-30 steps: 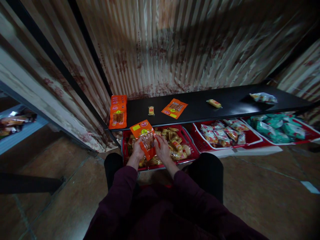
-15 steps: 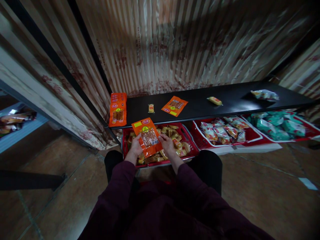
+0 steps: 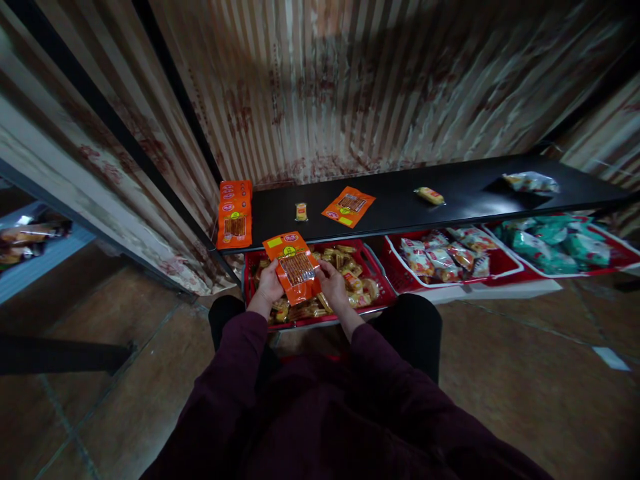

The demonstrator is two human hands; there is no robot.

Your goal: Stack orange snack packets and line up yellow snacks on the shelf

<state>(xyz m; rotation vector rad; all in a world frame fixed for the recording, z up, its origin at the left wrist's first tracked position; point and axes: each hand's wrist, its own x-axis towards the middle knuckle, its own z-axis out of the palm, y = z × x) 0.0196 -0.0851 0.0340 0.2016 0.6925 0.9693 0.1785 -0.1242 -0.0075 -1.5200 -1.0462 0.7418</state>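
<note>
Fingers of the left hand point(image 3: 270, 285) and right hand point(image 3: 334, 287) pinched a flat orange plastic packet point(image 3: 296, 268), long axis eleven-to-five o'clock.

a pouch point(image 3: 296, 268) is held by left hand point(image 3: 270, 283) and right hand point(image 3: 334, 287) above the left basket point(image 3: 381, 275); on the shelf point(image 3: 470, 195) behind, an end pouch point(image 3: 235, 215), a snack point(image 3: 301, 212), a middle pouch point(image 3: 349, 207), a roll point(image 3: 429, 195) and a bag point(image 3: 531, 182) are ranged rightward; two baskets point(image 3: 394, 263) are set to the right.
</note>
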